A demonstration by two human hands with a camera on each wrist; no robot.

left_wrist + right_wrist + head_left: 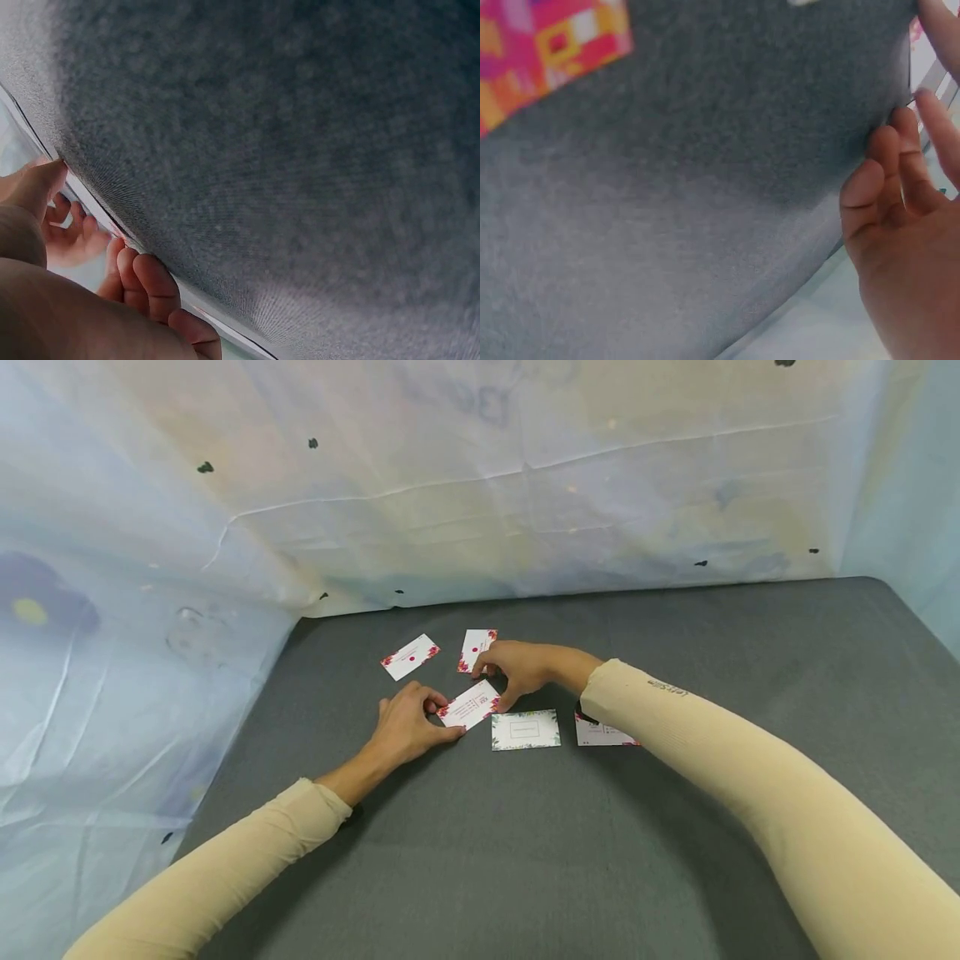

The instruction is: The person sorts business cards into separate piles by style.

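Observation:
A small white card with red floral corners [469, 704] is held just above the grey table [525, 843] between both hands. My left hand [408, 725] pinches its left end with thumb and fingers. My right hand [517, 667] pinches its right end with curled fingers [889, 180]. In the left wrist view my curled fingers [146, 281] lie against the grey cloth. Two more red-cornered cards [409, 657] [476, 648] lie flat behind the hands.
A green-bordered card [526, 729] lies just right of the held card. Another card [600, 732] is partly hidden under my right sleeve [750, 777]. A pale plastic sheet [480, 485] walls the table at the back and left.

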